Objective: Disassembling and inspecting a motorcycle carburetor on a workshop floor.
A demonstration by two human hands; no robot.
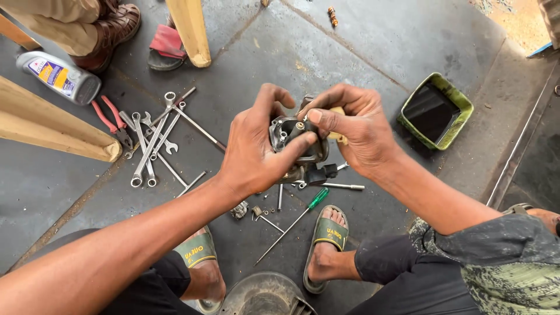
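Head view: my left hand point(254, 154) and right hand point(356, 131) clamp the carburetor point(294, 143); I judge a slip would scatter its small parts.

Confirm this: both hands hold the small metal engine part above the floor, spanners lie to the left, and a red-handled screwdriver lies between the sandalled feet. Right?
Not quite. In the head view the screwdriver between the feet has a green handle, not red; the red handles belong to the pliers beside the spanners. Left hand and right hand do hold the metal engine part.
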